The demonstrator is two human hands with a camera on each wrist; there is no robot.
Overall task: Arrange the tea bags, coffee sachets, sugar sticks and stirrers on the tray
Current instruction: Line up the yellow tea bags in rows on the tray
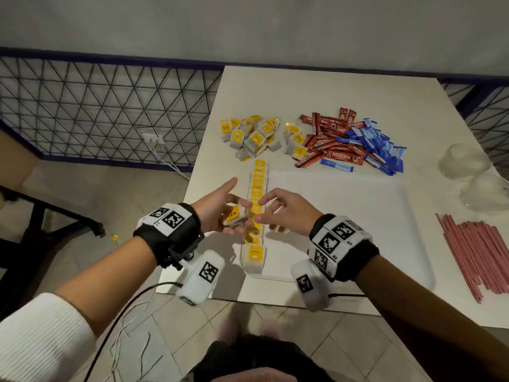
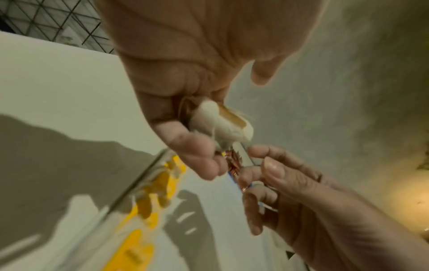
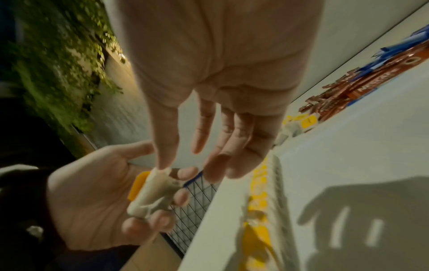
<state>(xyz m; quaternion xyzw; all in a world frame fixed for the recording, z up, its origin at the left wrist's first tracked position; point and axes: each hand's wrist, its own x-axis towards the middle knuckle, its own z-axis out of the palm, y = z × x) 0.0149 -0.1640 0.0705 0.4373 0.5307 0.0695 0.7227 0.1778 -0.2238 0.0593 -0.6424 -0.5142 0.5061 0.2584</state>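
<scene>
My left hand (image 1: 241, 217) grips a small bundle of tea bags (image 1: 231, 215) with yellow tags, index finger pointing out, just left of the white tray (image 1: 358, 216). In the left wrist view the bundle (image 2: 223, 124) sits against the curled fingers. My right hand (image 1: 271, 209) hovers beside it with fingers spread; in the right wrist view its thumb tip touches the top of the bundle (image 3: 153, 192). A row of tea bags (image 1: 257, 194) lines the tray's left edge. Behind the tray lie the loose tea bag pile (image 1: 253, 136), red coffee sachets (image 1: 333, 144) and blue sugar sticks (image 1: 377, 144). Pink stirrers (image 1: 479, 252) lie at the right.
Two upturned clear glasses (image 1: 465, 161) stand at the table's right edge. A wire mesh fence (image 1: 96, 106) runs behind and left of the table. One tea bag tag (image 1: 114, 238) lies on the tiled floor near a dark chair frame (image 1: 41, 216).
</scene>
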